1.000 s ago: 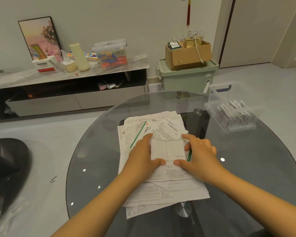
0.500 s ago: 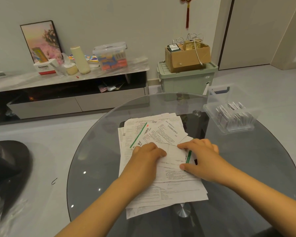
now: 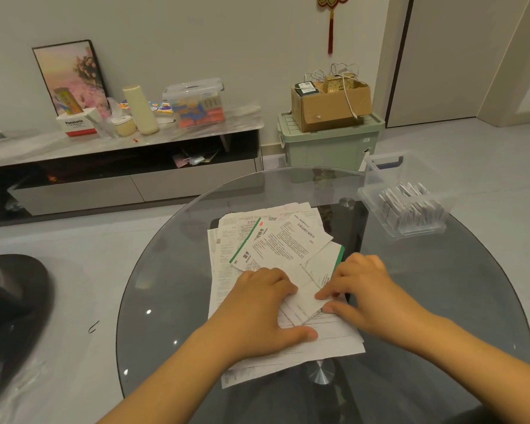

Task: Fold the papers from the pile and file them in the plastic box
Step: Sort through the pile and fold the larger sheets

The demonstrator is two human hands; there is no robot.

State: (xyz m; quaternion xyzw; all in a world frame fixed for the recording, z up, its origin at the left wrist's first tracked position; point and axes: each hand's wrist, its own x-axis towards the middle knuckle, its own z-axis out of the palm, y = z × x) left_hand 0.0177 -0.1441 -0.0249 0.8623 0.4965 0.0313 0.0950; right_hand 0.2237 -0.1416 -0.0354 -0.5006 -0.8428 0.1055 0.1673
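Observation:
A loose pile of printed papers (image 3: pixel 257 240) lies in the middle of the round glass table (image 3: pixel 166 286). On top of it a white sheet with a green edge (image 3: pixel 315 276) lies opened out flat and slanted. My left hand (image 3: pixel 260 304) presses palm-down on the sheet's left part. Touching its lower right edge are the fingertips of my right hand (image 3: pixel 361 289). At the table's far right stands a clear plastic box (image 3: pixel 377 197) with several folded papers (image 3: pixel 410 206) upright inside it, well away from both hands.
Beyond the table stand a low TV cabinet (image 3: pixel 120 185) with bottles and boxes on it, a green storage bin (image 3: pixel 331 142) with a cardboard box (image 3: pixel 331 105) on top, and a dark chair base (image 3: pixel 10 301) on the floor at left.
The small folded square that both hands held has been opened into a longer sheet lying slanted on the pile. Both hands now press it flat, and the camera has tilted down slightly.

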